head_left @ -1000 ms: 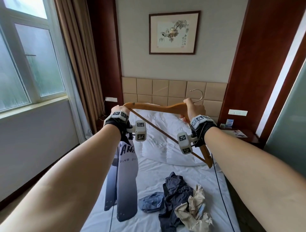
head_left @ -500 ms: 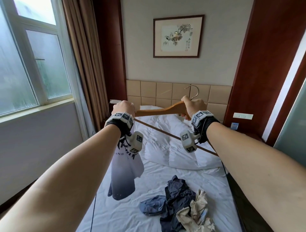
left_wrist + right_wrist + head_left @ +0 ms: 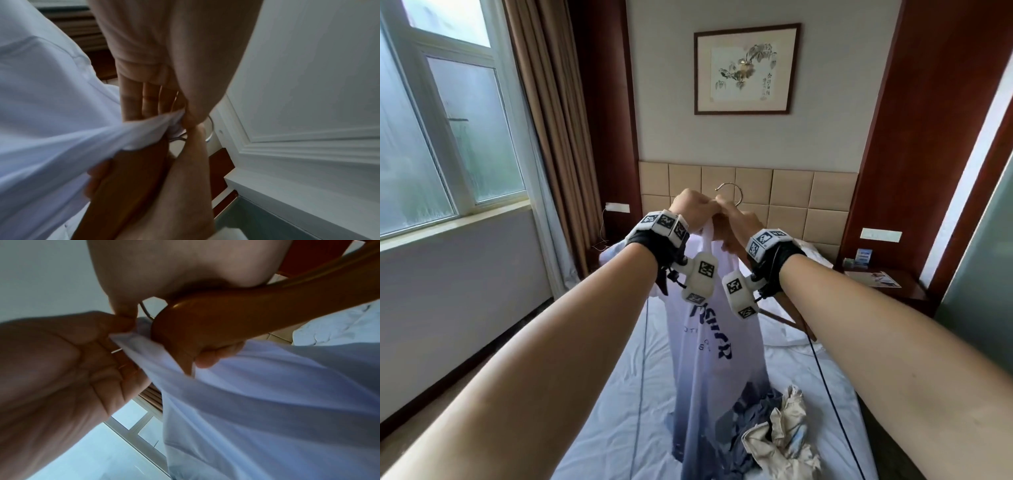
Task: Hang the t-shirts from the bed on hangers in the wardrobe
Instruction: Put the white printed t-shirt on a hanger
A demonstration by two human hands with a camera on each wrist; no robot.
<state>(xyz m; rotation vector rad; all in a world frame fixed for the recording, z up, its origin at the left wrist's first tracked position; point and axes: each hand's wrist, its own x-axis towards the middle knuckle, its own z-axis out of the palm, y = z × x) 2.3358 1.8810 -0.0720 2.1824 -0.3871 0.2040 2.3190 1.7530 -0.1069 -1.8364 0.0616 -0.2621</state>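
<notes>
I hold a white t-shirt (image 3: 709, 346) with dark lettering up over the bed (image 3: 619, 411); it hangs down from a wooden hanger (image 3: 226, 318). My left hand (image 3: 700, 207) pinches the shirt's collar (image 3: 127, 335) beside the hanger's neck. Just to its right, my right hand (image 3: 732, 222) grips the hanger's middle, below the metal hook (image 3: 729, 192). In the left wrist view the shirt (image 3: 51, 113) is stretched over the hanger (image 3: 127, 178). A pile of dark blue and beige t-shirts (image 3: 767, 442) lies crumpled on the bed. The wardrobe is not in view.
A window (image 3: 448, 137) and brown curtain (image 3: 544, 137) fill the left side. Beyond the bed stands a padded headboard (image 3: 791, 192) with a framed picture (image 3: 746, 68) above it. On the right are a nightstand (image 3: 883, 284) with leaflets and a frosted glass panel (image 3: 983, 274).
My left hand has moved from the hanger's left end to its middle, drawing the shirt over the hanger arm. Both hands now meet at the hook, and the shirt hangs in front of me.
</notes>
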